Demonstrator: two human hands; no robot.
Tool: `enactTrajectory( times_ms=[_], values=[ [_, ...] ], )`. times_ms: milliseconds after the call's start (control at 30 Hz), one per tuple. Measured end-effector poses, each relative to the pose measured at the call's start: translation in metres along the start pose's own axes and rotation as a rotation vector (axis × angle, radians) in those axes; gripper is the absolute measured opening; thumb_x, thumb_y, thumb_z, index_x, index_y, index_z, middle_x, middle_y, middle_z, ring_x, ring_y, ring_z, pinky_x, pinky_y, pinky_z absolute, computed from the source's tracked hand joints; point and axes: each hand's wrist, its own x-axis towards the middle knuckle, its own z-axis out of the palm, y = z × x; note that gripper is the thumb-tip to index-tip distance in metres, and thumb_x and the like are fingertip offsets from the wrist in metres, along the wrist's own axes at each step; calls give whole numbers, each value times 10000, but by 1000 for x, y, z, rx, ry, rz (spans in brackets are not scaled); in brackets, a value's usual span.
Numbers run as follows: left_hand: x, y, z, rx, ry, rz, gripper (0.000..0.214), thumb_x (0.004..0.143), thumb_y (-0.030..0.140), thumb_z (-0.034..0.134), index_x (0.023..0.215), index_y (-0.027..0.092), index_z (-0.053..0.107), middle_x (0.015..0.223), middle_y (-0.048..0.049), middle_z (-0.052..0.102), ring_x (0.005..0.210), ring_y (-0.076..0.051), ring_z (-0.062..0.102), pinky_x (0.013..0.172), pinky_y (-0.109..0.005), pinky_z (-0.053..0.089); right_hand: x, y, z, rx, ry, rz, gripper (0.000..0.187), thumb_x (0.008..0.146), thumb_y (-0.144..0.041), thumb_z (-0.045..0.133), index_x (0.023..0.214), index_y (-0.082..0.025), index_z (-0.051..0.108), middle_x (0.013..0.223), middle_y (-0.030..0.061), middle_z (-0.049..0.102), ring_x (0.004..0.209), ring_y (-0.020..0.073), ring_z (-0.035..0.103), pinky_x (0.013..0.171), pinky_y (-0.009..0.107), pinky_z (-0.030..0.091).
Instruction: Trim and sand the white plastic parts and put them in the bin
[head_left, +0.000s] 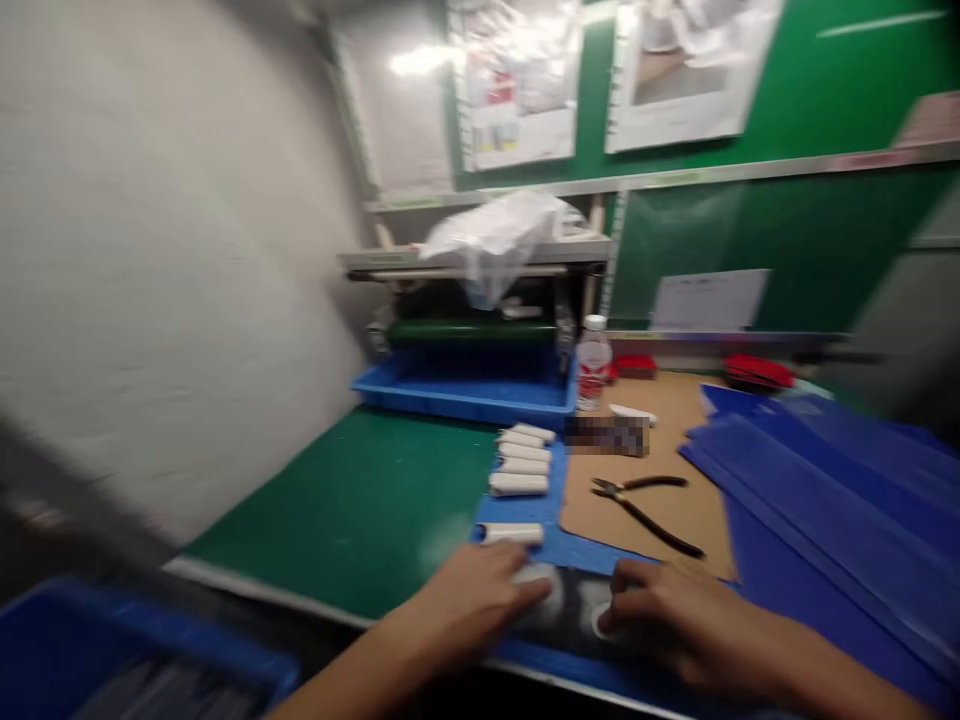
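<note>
My left hand (487, 590) reaches over the near edge of the bench, fingers stretched forward, thumb apart. Beside its thumb and fingertips is a blurred, whitish, rounded piece (551, 585) on a dark strip (574, 605). My right hand (667, 605) is curled over the strip's right part, its thumb and fingers closed at a small white round piece (600, 620). Just beyond my left fingers lies a white cylinder (517, 533). Several more white cylinders (519, 484) lie in a row behind it on a blue mat (555, 535).
Black-handled pliers (649, 505) lie opened on a tan board (600, 510). Blue sheets (817, 490) cover the right side. Behind stand a blue tray (465, 400) and a bottle (592, 365). A blue bin (90, 640) is at lower left, beside the green bench top (360, 500).
</note>
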Motion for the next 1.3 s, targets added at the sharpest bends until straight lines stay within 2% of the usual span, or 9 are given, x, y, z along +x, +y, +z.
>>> enactTrajectory(
  times_ms=[100,233,333,500,600,867,1033,1167,1300],
  values=[
    [22,-11,6,59,12,35,431,946,115,535,1335,291,597,1012,-118,694,898,-313,715,656,-408,601,-30,21,-2,-35,54,108,250,962,-221,581,1133,-333,725,1051,24,672,895,215,653,722,302,418],
    [27,-11,6,129,1,29,513,935,117,530,1391,351,550,1235,-128,663,1073,-324,686,782,-419,597,-24,27,-4,-80,79,41,317,919,-211,607,1192,-339,705,1075,35,670,868,216,641,675,288,372],
    [28,-8,5,138,-66,-14,586,887,60,522,1395,351,552,1128,-117,697,955,-317,717,677,-388,595,-25,29,-4,-72,72,77,270,934,-211,594,1132,-333,731,1039,33,671,855,211,639,697,288,377],
    [38,-4,6,118,-36,34,487,967,155,462,1402,362,534,1146,-114,673,997,-309,689,741,-394,573,-23,31,-4,-104,70,12,356,912,-203,604,1231,-335,689,1093,46,659,882,222,632,710,289,386],
    [34,-2,6,113,-55,4,512,940,101,439,1368,349,567,1057,-96,691,832,-267,696,651,-343,553,-23,32,-4,-97,43,60,323,902,-187,611,1167,-338,720,1072,32,669,867,214,638,713,288,383],
    [26,0,7,100,-44,-18,530,912,89,439,1353,345,585,1068,-114,693,869,-299,701,652,-363,551,-20,29,-7,-73,23,56,346,895,-192,621,1191,-339,722,1062,40,681,885,223,653,714,291,389],
    [29,1,12,94,13,13,572,916,97,449,1422,356,516,1148,-115,677,1041,-326,677,743,-395,567,-14,24,-10,-109,38,29,395,878,-173,613,1224,-339,708,1072,42,680,877,223,654,682,288,380],
    [21,-2,13,100,-70,-43,605,897,62,430,1421,346,534,1139,-127,695,831,-283,720,665,-383,573,-19,26,-11,-37,15,93,396,841,-118,624,1145,-341,746,1045,16,696,895,213,660,715,281,392],
    [21,-3,10,103,-63,16,654,862,37,447,1435,344,514,1191,-134,678,960,-322,703,716,-411,573,-20,27,-9,-25,80,79,362,877,-154,612,1171,-320,740,1079,40,689,923,226,648,731,288,399]
  ],
)
